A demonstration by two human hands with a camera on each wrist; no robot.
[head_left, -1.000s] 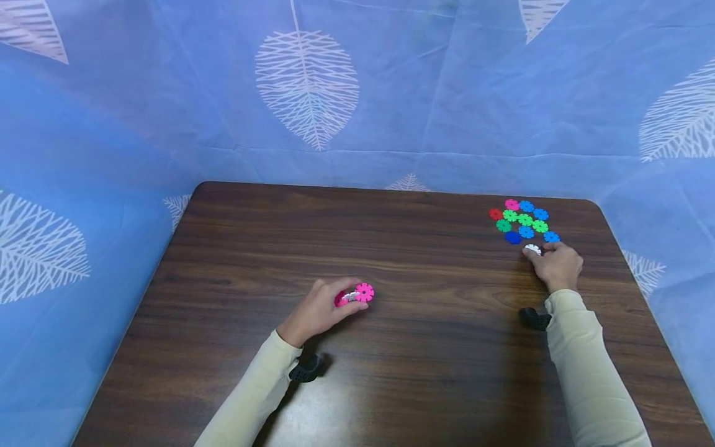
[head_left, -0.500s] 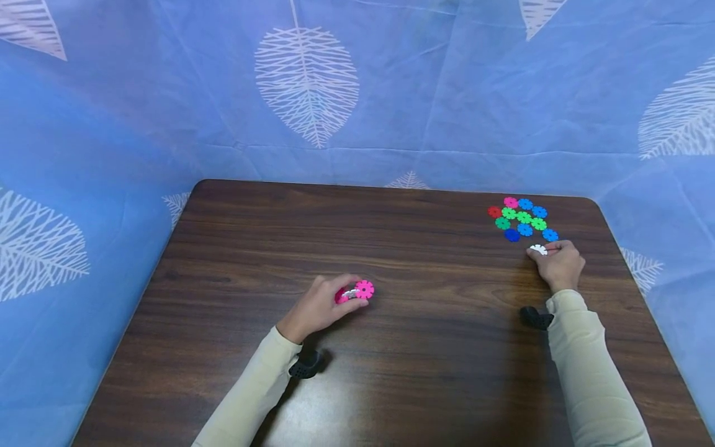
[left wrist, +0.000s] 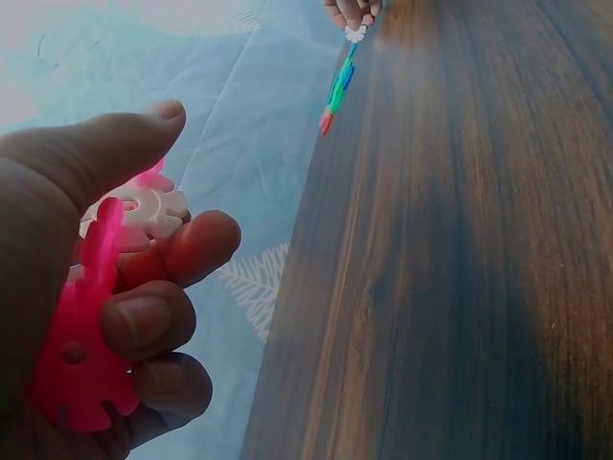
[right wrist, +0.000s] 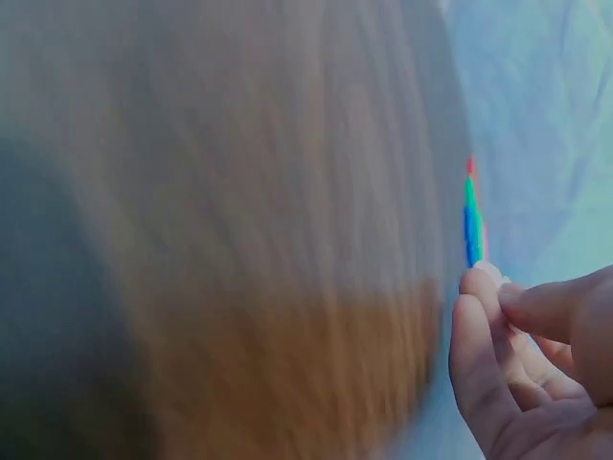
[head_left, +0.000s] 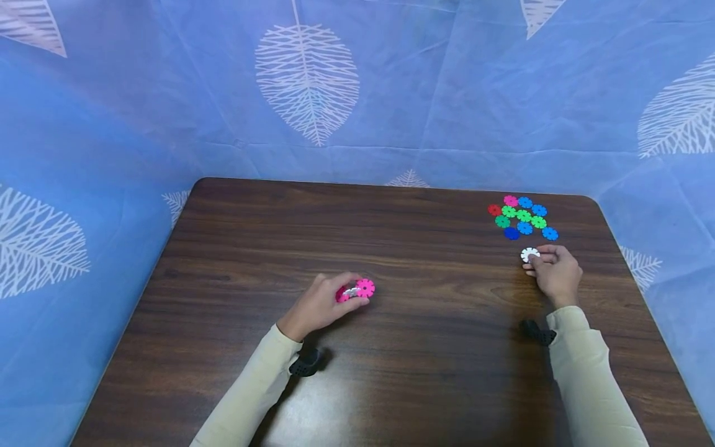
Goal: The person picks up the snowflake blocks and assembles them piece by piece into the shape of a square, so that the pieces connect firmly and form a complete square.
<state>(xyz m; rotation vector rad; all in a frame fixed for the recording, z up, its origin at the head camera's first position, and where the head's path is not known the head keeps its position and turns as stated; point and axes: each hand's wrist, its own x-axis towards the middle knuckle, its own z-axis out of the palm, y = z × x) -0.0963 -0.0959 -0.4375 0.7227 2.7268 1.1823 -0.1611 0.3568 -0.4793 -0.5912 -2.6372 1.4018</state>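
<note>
Wood grain is shown by the smooth, softly glossy surface (head_left: 436,372). The pink pieces (left wrist: 81,326) and white disc (head_left: 526,254) appear moulded in smooth plastic. Creased, matt cloth is seen in the backdrop (head_left: 480,93), matt fabric in the sleeves (head_left: 592,379).

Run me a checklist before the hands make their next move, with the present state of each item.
1. Left hand holding the pink and white pieces: ok.
2. Right hand pinching the white disc: ok.
3. Is the white disc separate from the coloured discs? Ok, a gap shows in the head view.
4. Is the white disc next to the pink and white pieces? Not ok, they are well apart.
5. Joints between the pink and white pieces tight: cannot tell, partly hidden.
</note>
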